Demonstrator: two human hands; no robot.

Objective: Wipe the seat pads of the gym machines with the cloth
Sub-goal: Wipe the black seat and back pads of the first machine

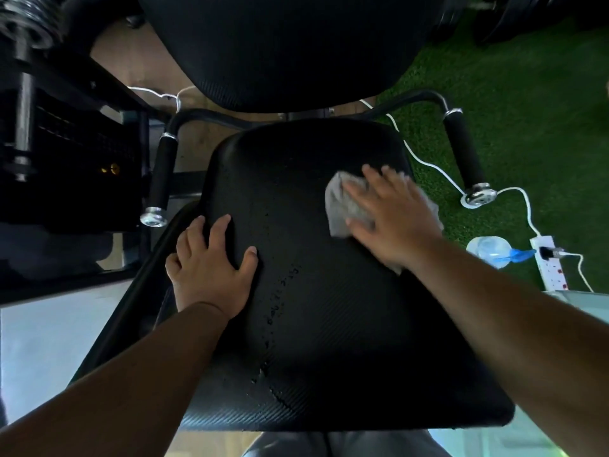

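Note:
A black textured seat pad [316, 291] fills the middle of the head view, with small water droplets running down its centre. My right hand [392, 216] lies flat on a grey cloth [342, 206] and presses it onto the pad's upper right part. My left hand [211, 268] rests on the pad's left edge with fingers spread, thumb on top, and holds nothing. A black back pad [286, 51] stands beyond the seat.
Two black foam handles with chrome ends flank the seat, the left handle [161, 179] and the right handle [466, 156]. On the green turf at right lie a spray bottle [494, 250], a white power strip [550, 262] and its cable. Weight plates [29, 24] sit at top left.

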